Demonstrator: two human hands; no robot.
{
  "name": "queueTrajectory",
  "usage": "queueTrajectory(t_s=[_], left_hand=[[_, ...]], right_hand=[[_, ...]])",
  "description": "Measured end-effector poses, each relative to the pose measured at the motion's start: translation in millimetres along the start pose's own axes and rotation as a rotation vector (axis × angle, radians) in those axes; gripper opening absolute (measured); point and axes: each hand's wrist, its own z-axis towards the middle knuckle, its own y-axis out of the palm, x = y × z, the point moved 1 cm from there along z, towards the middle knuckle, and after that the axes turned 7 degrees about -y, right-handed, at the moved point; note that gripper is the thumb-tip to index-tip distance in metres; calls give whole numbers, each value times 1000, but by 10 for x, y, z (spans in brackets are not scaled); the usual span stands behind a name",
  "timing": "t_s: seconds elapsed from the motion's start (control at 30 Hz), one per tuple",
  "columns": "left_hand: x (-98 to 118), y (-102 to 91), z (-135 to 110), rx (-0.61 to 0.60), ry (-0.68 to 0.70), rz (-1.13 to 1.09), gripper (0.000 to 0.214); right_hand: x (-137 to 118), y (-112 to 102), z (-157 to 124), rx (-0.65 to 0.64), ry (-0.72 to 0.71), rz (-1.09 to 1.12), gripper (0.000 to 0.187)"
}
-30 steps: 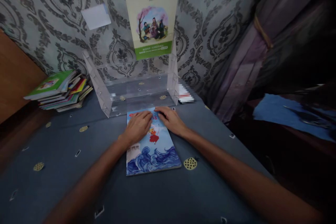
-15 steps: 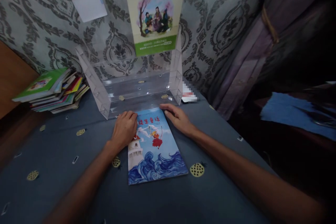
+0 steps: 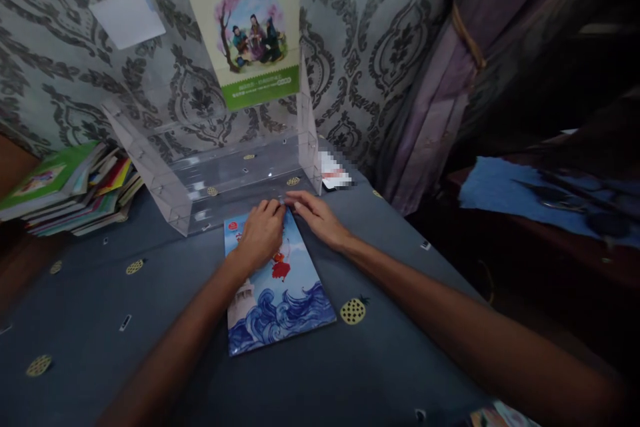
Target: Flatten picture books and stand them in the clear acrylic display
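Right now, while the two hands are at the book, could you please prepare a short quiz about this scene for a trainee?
1. Which hand lies mostly over the cover of the blue book?
2. True or false: the book stack sits to the left of the clear rack.
3. The yellow print on the table cover shows: a) pineapples, b) stars, c) fish.

Key: 1. The left hand. 2. True. 3. a.
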Motion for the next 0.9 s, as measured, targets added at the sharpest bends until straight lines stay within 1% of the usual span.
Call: queueTrajectory(t_s=[0.1,0.2,0.33,0.53,0.77,0.9], left_hand=[[35,28,24,22,4,-22,35],[21,40,8,46,7,-63,37],[-12,46,-27,68,-8,-101,38],[-21,35,-30,37,7,-102,42],[27,9,3,20,2,-58,41],[-51,49,-13,37,47,-133,41]], right_hand=[[-26,0,6,-7,-2,-14,31],[-29,4,14,-6,7,1,31],[14,14,28,34,20,33,29],[67,20,46,88,35,70,28],[39,25,61,68,21,28,28],[13,23,56,71,23,5,28]])
